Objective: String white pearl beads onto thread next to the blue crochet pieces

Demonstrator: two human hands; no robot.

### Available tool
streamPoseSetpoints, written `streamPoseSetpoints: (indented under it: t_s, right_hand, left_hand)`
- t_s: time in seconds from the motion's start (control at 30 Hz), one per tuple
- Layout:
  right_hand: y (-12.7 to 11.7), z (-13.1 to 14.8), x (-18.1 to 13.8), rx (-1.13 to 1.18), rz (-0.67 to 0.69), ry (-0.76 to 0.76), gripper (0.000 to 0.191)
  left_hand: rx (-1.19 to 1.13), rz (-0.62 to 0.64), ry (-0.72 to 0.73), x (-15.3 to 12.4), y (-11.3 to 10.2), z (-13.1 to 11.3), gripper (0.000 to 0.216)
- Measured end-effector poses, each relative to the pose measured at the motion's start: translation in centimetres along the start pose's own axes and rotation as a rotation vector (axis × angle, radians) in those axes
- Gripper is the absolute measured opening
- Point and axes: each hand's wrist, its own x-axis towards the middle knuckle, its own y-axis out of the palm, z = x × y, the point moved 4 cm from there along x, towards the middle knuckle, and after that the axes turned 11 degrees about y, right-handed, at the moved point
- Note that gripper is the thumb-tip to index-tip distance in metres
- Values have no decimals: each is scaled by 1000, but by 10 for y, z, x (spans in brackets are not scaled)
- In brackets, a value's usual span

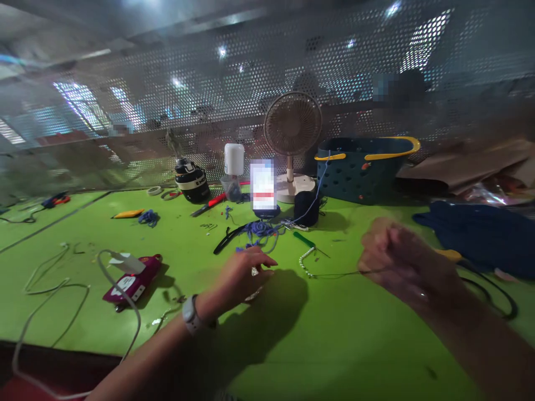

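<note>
My right hand (401, 262), slightly blurred, is closed above the right side of the green table. A thin dark thread (345, 274) runs into it, with a curved row of small white beads (301, 263) at the thread's far end. Left of the beads hovers my left hand (240, 278), its thumb and fingertips apart. Under its palm a small shiny clear thing (252, 294) shows in part; I cannot make out its kind. A green-handled hook (304, 240) lies just behind the beads, near blue crocheted yarn (259, 228).
At the back stand a phone (263, 186), a fan (292, 125), a dark yarn spool (306, 209), a basket (363, 172) and a black bottle (192, 181). A purple power strip (134, 281) with a white cable lies left. Dark blue cloth (480, 236) lies right.
</note>
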Motion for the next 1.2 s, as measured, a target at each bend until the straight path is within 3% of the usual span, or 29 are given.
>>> streamPoseSetpoints:
  t_s: [0.2, 0.37, 0.53, 0.7, 0.87, 1.03, 1.2]
  right_hand:
    - [-2, -6, 2, 32, 108, 4, 24]
    - [1, -14, 6, -12, 195, 8, 19]
    - [3, -18, 9, -23, 139, 38, 20]
    - [1, -24, 14, -34, 168, 60, 20]
    - [3, -31, 17, -75, 119, 94, 23]
    - [5, -42, 21, -221, -2, 170, 29]
    - [12, -49, 26, -242, 62, 169, 32]
  left_hand:
    - [111, 228, -111, -15, -43, -11, 20]
    - [257, 447, -173, -14, -34, -21, 18]
    - [230, 442, -154, -10, -25, -24, 16]
    - [248, 436, -217, -13, -24, -13, 14]
    - [45, 273, -283, -9, -30, -6, 15]
    - [-706, -30, -475, 5, -19, -15, 21]
    - [-1233, -348, -599, 23, 10, -24, 22]
